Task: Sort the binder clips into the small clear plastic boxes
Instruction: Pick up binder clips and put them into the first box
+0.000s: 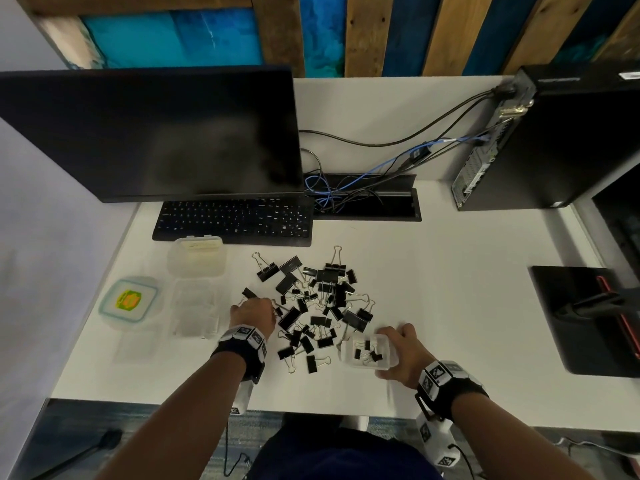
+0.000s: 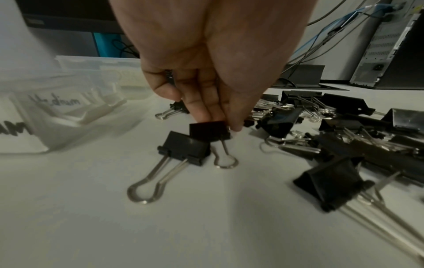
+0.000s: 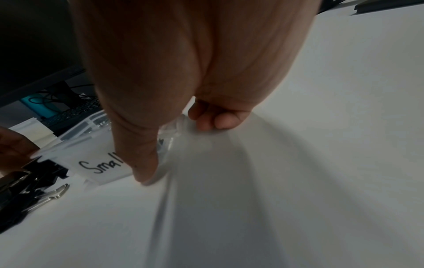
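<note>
The white desk [image 1: 450,306] carries a clip pile [image 1: 311,306], plastic boxes [image 1: 195,259], keyboard [image 1: 235,218], monitor [image 1: 156,133] and computer tower [image 1: 561,140].

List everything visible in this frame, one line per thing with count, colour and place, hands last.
Black metal binder clips: many, mixed sizes, heaped mid-desk.
Clear plastic box labelled Small: one, a few clips inside, right of the heap.
Clear plastic box labelled Medium: one, left of the heap.
Other clear plastic boxes: at least two, left side.
Clear lid with green-orange sticker: one, far left.
Black keyboard: one, behind the heap.
Black monitor: one, rear left.
Black computer tower: one, rear right, cabled.
White desk: one.
Left hand: pinches a black clip.
Right hand: grips the Small box.
</note>
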